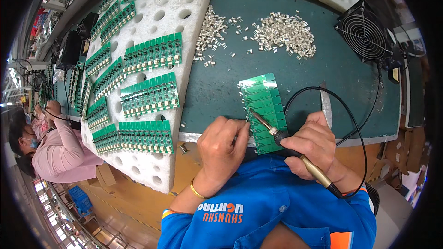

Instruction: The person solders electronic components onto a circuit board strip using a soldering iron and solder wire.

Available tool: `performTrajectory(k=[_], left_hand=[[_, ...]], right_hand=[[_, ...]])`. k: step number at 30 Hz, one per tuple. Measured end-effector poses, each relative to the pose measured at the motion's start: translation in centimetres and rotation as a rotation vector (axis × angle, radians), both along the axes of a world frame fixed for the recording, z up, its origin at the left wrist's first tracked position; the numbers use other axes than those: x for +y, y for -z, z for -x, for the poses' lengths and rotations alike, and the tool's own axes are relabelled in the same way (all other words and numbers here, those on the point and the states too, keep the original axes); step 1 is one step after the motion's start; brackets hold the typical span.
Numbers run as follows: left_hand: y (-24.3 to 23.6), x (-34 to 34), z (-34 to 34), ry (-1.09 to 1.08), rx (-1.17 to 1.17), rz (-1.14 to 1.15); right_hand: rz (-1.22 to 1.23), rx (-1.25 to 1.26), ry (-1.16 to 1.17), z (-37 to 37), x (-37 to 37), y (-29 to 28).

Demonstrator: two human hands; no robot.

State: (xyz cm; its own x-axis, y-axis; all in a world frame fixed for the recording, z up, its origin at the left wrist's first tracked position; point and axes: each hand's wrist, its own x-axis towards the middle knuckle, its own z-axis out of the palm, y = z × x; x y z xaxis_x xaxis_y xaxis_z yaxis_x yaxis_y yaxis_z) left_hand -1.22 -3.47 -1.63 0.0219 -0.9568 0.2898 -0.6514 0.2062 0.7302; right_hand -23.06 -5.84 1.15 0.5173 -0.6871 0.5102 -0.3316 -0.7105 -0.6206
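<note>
A green circuit board panel (262, 93) lies at the front edge of the bench, its traces facing up and small pins sticking out along its left side. My right hand (314, 144) is wrapped round a soldering iron (315, 170) with a gold-coloured handle. The iron's tip rests on or just over the left part of the panel; contact is hard to tell. Beside the panel's left edge, my left hand (221, 145) is closed, thumb and fingers pinched together. What they hold, if anything, is too small to make out.
Piles of small white connectors (284, 34) lie at the far side. A fan (363, 30) stands at the back right. A flat blade (326, 105) lies near the iron's black cord (344, 102). On the left, white foam (159, 16) carries several populated boards (150, 94). Another person (64, 150) sits far left.
</note>
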Motion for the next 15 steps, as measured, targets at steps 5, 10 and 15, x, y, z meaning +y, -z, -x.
performTrajectory(k=[5,10,15], left_hand=[[-0.09,0.04,0.03,0.001,0.005,-0.007],[-0.32,-0.07,0.08,0.0,-0.002,-0.007],[-0.06,-0.07,0.07,0.002,0.004,-0.002]], right_hand=[[0.005,0.012,0.008,0.0,0.19,-0.07],[-0.005,0.013,0.017,0.0,0.3,-0.07],[-0.018,0.014,0.022,-0.03,0.47,-0.06]])
